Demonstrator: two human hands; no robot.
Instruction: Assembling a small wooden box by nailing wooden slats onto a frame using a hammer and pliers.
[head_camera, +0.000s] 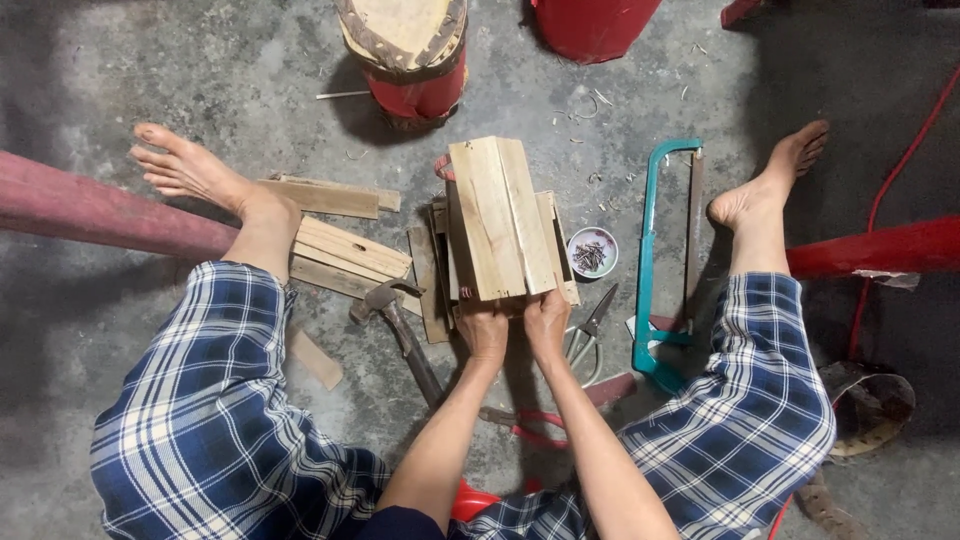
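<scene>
Grip: we see left hand (484, 330) and right hand (545, 318) closed on the box (500, 215) base.
Risk: we judge slats may slip forward (splinters likely); hammer (400, 325) lies left of fingers.

Lighting even and soft, brightest on the central floor (250, 80). Corners darken markedly, the right side deepest in shadow. Faint shadows lie under the legs. No glare. Focus sharp throughout; slight wide-angle bending at the edges.
</scene>
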